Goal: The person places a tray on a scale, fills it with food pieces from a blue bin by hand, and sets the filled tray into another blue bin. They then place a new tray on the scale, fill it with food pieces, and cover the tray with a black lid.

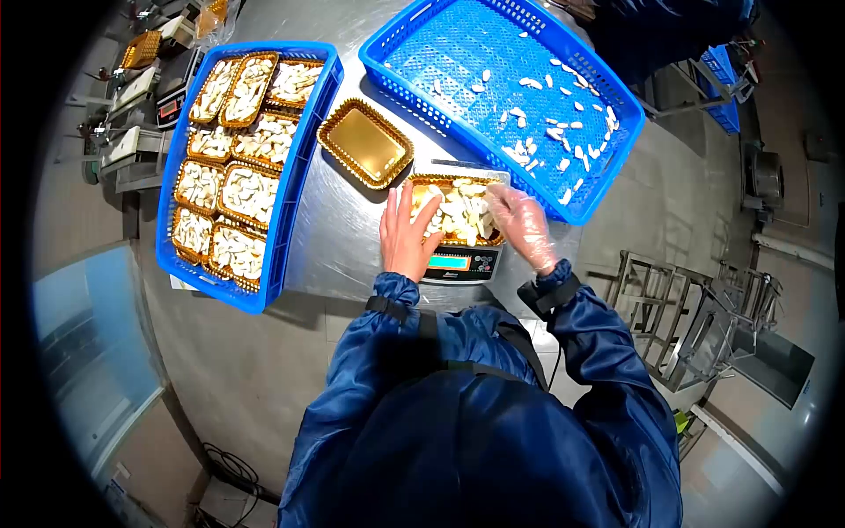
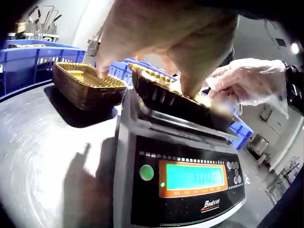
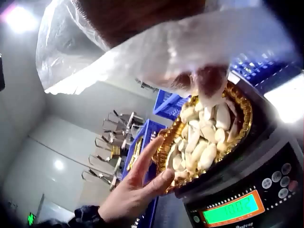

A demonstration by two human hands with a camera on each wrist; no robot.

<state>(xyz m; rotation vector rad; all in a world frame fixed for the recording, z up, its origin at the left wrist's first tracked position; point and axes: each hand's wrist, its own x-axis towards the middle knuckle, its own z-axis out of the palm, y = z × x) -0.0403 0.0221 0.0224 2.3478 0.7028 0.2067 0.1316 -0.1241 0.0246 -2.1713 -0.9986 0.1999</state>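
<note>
On a digital scale (image 2: 190, 185) with a lit display stands a gold plastic tray (image 3: 244, 111) filled with pale, elongated food pieces (image 3: 204, 137). My bare left hand (image 1: 407, 233) is at the tray's left side, fingers spread and mostly straight, with fingertips over the rim and the pieces. My right hand (image 1: 524, 224), in a clear plastic glove, reaches in from the right with bent fingers. Its fingertips (image 3: 209, 88) are right at the pieces by the far edge; I cannot tell whether they pinch one. Another gold tray (image 1: 365, 145), with nothing in it, stands left of the scale.
A blue crate (image 1: 295, 189) at the left holds stacked, filled gold trays. Beyond the scale, a wide blue crate (image 1: 458, 53) has loose pale pieces scattered inside. Both rest on a metal table (image 1: 330, 229). Someone in dark clothing (image 1: 660, 35) is at the far right.
</note>
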